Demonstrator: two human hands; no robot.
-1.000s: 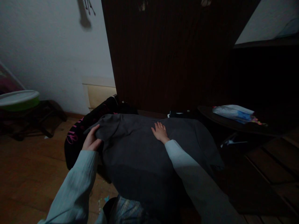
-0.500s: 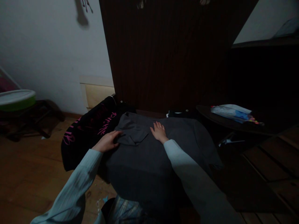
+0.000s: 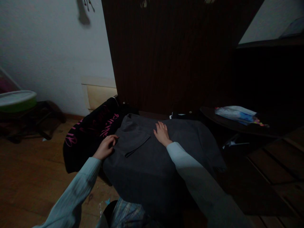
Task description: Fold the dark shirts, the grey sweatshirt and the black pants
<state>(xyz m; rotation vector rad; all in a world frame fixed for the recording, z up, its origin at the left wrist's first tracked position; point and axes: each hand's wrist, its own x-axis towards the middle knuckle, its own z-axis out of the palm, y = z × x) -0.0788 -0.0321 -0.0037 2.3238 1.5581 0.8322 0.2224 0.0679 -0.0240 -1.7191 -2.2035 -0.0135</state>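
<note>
A dark grey short-sleeved shirt (image 3: 152,161) lies spread out in front of me, its lower part hanging toward my lap. One sleeve (image 3: 135,139) is folded inward over the body at the left. My right hand (image 3: 162,133) rests flat on the upper middle of the shirt, fingers stretched out. At the shirt's left edge is my left hand (image 3: 105,147), its fingers loosely curved and the thumb apart, with nothing visible between them. Beneath and beyond that hand, a black cloth with pink lettering (image 3: 83,139) drapes over the left side.
A dark wooden panel (image 3: 166,57) rises right behind the shirt. To the right, a plastic packet (image 3: 237,114) lies on a dark rounded shelf (image 3: 209,115). A green tub with a pale lid (image 3: 19,103) sits on a low stool (image 3: 45,117) at the left. Small scraps lie on the wooden floor (image 3: 30,167).
My left hand has moved slightly left and off the folded sleeve. The sleeve now lies flatter and spreads further down toward me. My right hand has stayed nearly in place.
</note>
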